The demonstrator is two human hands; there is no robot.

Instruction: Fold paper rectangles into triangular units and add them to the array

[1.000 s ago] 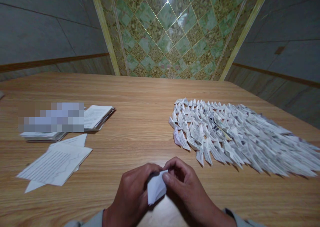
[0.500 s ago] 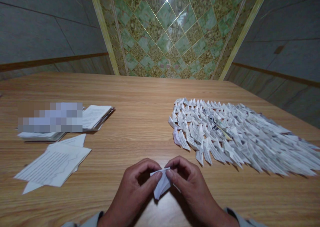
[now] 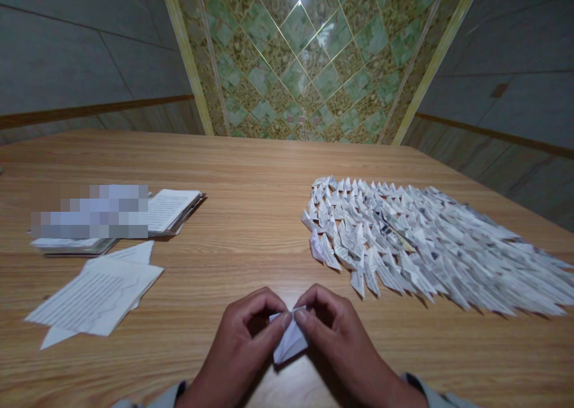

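A small folded piece of white paper (image 3: 290, 343) is pinched between my two hands, low in the middle of the view above the table. My left hand (image 3: 253, 333) grips its upper left edge between thumb and curled fingers. On the upper right edge, my right hand (image 3: 336, 330) holds it the same way, and the two thumb tips nearly meet. Creases show on the paper's near face; its far side is hidden by the fingers.
Many folded paper boats (image 3: 403, 240) stand in close rows on the right of the wooden table (image 3: 242, 198). Loose printed sheets (image 3: 98, 294) lie at left, with an open book or paper stack (image 3: 173, 207) behind them, partly blurred out. A tiled wall (image 3: 305, 67) rises beyond.
My thumbs have come closer together along the paper's top edge. The paper's lower part looks wider and flatter than before. Everything on the table has stayed put.
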